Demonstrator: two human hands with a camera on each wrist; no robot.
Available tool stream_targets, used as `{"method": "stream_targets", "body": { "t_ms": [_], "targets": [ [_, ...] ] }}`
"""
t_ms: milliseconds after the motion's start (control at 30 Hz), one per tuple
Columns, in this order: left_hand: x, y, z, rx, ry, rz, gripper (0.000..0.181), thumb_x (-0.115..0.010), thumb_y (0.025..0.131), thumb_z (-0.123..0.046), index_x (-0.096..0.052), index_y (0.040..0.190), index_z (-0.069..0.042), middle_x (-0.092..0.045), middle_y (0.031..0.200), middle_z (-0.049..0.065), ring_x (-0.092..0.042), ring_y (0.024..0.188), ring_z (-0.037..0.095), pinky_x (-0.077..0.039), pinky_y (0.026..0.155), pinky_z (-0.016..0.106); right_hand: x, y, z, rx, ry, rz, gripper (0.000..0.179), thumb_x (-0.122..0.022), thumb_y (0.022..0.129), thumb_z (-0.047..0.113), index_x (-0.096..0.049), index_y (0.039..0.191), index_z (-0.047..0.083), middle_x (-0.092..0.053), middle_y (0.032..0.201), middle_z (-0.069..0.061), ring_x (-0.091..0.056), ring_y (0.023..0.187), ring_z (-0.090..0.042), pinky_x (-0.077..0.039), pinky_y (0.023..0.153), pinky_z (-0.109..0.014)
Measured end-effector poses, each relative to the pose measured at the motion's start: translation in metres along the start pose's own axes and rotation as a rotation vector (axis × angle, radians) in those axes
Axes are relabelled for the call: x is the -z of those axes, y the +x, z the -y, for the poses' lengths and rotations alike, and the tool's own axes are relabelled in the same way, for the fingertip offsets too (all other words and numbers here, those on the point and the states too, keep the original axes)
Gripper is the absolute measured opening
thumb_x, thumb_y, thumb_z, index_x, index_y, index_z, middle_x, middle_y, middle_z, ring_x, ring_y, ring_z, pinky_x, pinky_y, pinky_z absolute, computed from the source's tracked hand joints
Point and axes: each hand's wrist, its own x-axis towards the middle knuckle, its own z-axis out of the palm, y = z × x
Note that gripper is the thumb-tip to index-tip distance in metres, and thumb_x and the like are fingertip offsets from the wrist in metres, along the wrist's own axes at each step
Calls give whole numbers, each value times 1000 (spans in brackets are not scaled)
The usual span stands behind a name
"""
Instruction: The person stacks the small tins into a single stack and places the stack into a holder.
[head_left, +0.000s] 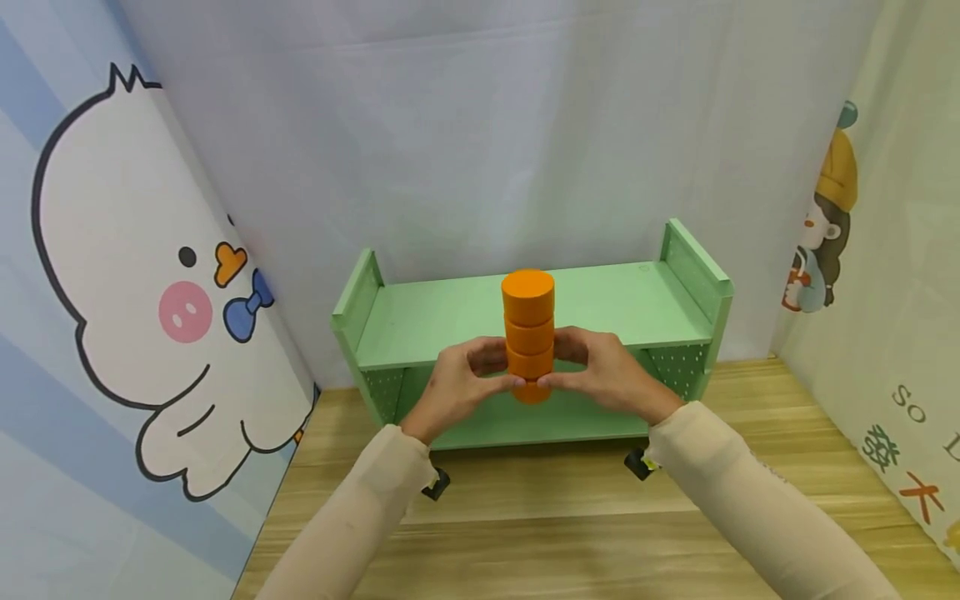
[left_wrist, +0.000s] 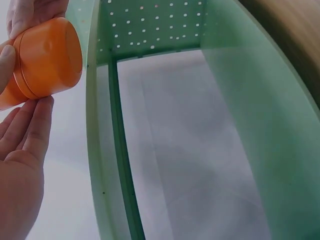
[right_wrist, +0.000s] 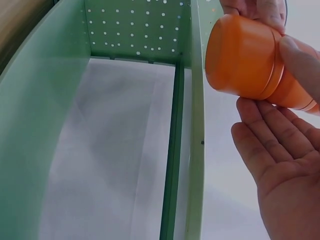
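In the head view an orange stack of several round, cup-like cylinders (head_left: 529, 337) is held upright in front of the green shelf (head_left: 420, 312). My left hand (head_left: 459, 382) grips it from the left, thumb on the near side low down and fingers behind. From the other side my right hand (head_left: 606, 371) holds it the same way, the two thumb tips close together. The left wrist view shows the smooth bottom cylinder (left_wrist: 50, 57) with fingertips against its side. A seam line rings the stack just above that cylinder in the right wrist view.
The shelf has a top board with raised side panels (head_left: 693, 267), a lower board (head_left: 525, 429) and perforated inner sides. It stands on a wood-grain table (head_left: 525, 533). Small black pieces (head_left: 639, 463) show near its front. Printed curtains (head_left: 180, 275) hang on both sides.
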Motion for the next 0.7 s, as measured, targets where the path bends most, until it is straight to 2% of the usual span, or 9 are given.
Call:
{"method": "stream_targets", "body": {
  "t_ms": [300,700],
  "targets": [
    [2,17,-1,7,-24,-8,47,-78,86,-11,-63,130,-4,-68,125,9,-66,112,21,-55,97,30,10,13,-6,7,67,-1,56,-78,88,10,-55,138,2,-61,134,-14,-60,123,-30,-47,105,-55],
    [4,30,3,33,-29,-28,47,-77,87,-14,-64,131,-6,-67,126,9,-66,114,22,-54,99,32,16,26,-14,-15,37,-7,58,-77,90,13,-53,141,1,-59,137,-16,-58,125,-33,-46,106,-55]
  ]
}}
